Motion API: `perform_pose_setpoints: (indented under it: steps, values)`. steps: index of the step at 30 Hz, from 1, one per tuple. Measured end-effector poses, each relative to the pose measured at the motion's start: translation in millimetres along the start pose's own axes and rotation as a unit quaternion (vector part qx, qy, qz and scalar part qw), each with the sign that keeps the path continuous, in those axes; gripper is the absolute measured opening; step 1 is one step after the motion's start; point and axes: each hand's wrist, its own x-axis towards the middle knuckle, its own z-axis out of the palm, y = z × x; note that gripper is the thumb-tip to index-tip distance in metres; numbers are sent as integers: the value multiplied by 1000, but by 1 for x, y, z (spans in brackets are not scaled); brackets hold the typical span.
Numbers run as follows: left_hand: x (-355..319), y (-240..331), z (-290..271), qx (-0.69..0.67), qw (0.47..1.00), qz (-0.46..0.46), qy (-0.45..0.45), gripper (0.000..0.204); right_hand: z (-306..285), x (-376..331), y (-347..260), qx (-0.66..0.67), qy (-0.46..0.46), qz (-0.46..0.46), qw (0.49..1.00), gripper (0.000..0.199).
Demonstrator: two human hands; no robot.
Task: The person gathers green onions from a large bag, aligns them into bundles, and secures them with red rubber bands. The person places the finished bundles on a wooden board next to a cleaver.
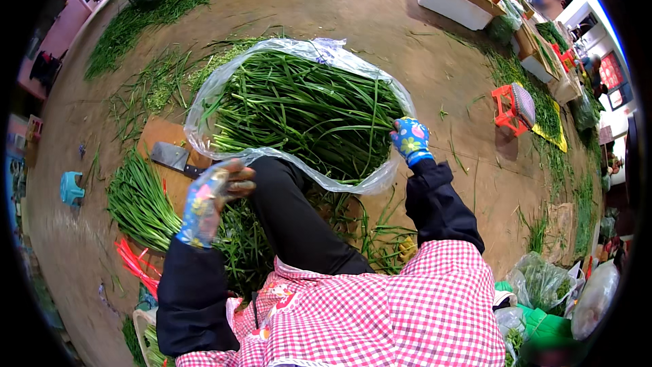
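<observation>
A large clear plastic bag (pixel 370 180) lies spread in front of me, filled with long green garlic chives (pixel 305 109). My right hand (pixel 411 139), in a blue floral glove, is closed at the bag's right edge and appears to grip the plastic. My left hand (pixel 216 197), in a similar glove with bare fingers, is slightly blurred beside the bag's lower left rim. Its fingers are apart and seem to hold nothing. Just beyond it, a cleaver (pixel 170 156) rests on a wooden board (pixel 159 132). A bundle of chives (pixel 144 200) lies left of that hand.
Red ties (pixel 136 266) lie at the lower left, and a small blue stool (pixel 71 188) stands farther left. A red stool (pixel 514 109) with a padded top is on the right. White boxes (pixel 451 3) stand at the back right. Loose greens (pixel 153 20) litter the floor.
</observation>
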Motion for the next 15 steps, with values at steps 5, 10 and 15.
perform_pose_setpoints:
  steps: [5, 10, 15]
  values:
    - [7, -55, 65, -88, 983, -128, -98, 46, -66, -43, -23, 86, 122, -51, 987, 14]
    - [11, -98, 121, -157, 946, -223, -174, 48, -91, -100, -63, 395, 19, 73, 916, 27]
    - [18, -126, 134, -178, 945, -238, -134, 42, -104, -128, -99, 322, 127, -143, 927, 37]
